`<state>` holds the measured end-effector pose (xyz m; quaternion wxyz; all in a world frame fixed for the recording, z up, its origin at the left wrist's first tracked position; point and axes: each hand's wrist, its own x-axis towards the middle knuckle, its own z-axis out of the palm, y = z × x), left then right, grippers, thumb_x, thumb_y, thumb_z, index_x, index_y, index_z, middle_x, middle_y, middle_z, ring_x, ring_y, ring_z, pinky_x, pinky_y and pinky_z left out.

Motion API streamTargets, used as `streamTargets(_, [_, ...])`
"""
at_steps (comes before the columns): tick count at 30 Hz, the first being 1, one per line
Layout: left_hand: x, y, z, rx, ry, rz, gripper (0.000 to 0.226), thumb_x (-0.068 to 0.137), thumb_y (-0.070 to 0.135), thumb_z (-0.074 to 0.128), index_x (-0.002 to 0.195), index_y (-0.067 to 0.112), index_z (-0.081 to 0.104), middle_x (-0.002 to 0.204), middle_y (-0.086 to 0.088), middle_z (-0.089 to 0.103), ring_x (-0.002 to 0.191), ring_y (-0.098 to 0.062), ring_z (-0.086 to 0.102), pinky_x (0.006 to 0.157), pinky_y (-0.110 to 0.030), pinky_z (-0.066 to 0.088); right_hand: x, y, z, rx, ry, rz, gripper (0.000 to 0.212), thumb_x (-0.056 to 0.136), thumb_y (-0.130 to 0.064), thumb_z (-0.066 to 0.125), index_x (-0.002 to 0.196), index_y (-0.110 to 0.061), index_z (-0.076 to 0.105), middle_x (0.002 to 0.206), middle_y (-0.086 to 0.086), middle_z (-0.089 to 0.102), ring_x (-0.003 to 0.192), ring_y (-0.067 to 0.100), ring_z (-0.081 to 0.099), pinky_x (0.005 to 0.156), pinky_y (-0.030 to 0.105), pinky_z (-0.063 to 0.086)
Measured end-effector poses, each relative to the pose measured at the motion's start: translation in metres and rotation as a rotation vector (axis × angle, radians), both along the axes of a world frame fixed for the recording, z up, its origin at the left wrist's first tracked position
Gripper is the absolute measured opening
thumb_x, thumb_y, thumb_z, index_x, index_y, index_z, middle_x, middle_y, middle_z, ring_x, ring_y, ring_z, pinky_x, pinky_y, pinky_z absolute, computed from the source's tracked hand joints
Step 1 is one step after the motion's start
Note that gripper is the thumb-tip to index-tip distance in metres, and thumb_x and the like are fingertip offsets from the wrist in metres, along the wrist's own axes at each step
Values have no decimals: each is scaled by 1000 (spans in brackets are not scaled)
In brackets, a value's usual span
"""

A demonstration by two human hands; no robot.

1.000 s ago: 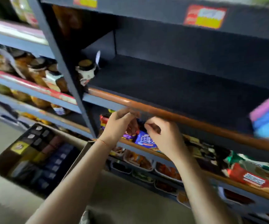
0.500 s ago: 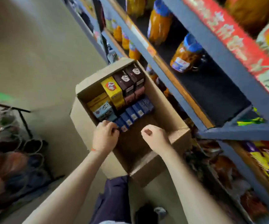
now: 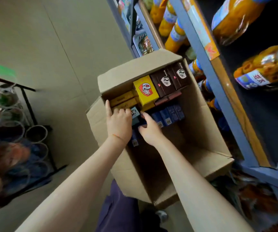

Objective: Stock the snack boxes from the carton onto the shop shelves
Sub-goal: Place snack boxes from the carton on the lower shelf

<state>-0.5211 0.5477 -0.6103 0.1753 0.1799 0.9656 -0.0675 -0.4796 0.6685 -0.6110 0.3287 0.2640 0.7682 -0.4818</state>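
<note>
Hands (image 3: 118,122) now deeper, on boxes (image 3: 135,113).

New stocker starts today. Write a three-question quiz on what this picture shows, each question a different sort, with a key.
1. True or false: the yellow box lies on the floor outside the carton.
2. The left hand is on which box? A) a brown box B) the small teal box C) a jar
3. Fill in: the row of standing boxes beside the right hand is coloured ____.

Key
1. False: it sits inside the carton, beside the brown boxes.
2. B: the fingers rest on the small teal box; whether they are closed on it cannot be told.
3. Blue: see the blue boxes.
</note>
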Motion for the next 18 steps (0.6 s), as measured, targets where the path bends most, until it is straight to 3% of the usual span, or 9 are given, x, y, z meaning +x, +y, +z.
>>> streamTargets(5, [-5, -3, 3, 74, -73, -21, 26, 85, 29, 59, 109, 20, 62, 104, -2, 66, 106, -27, 60, 116, -49, 22, 13, 9, 2, -50, 22, -66, 57, 98, -10, 53, 149, -32, 37, 144, -1, 47, 126, 16, 50, 107, 38, 42])
streamTargets(9, [-1, -9, 18, 497, -116, 120, 44, 76, 43, 70, 112, 18, 70, 100, -3, 69, 95, -27, 64, 84, -37, 43, 34, 28, 16, -62, 109, -185, 46, 98, -25, 59, 142, -28, 46, 141, -5, 49, 123, 10, 48, 99, 25, 40])
streamTargets(12, [15, 3, 49, 769, -244, 358, 40, 80, 34, 75, 117, 19, 71, 105, 2, 69, 96, -16, 63, 78, -30, 50, 57, 47, 32, -81, 174, -317, 40, 96, -36, 61, 133, -27, 53, 129, -6, 56, 115, 6, 52, 88, 17, 42])
streamTargets(15, [43, 25, 79, 1023, -405, 614, 11, 85, 29, 70, 94, 30, 76, 92, 5, 75, 86, -12, 70, 77, -37, 61, 91, 75, 57, -77, 266, -485, 34, 94, -42, 61, 123, -24, 57, 115, -4, 65, 109, 11, 62, 88, 24, 51])
streamTargets(18, [80, 61, 115, 1208, -554, 720, 27, 94, 20, 60, 74, 32, 75, 77, 3, 76, 80, -22, 73, 73, -41, 61, 142, 107, 95, -72, 345, -700, 45, 84, -56, 68, 118, -28, 58, 113, 0, 67, 100, 10, 68, 87, 31, 56])
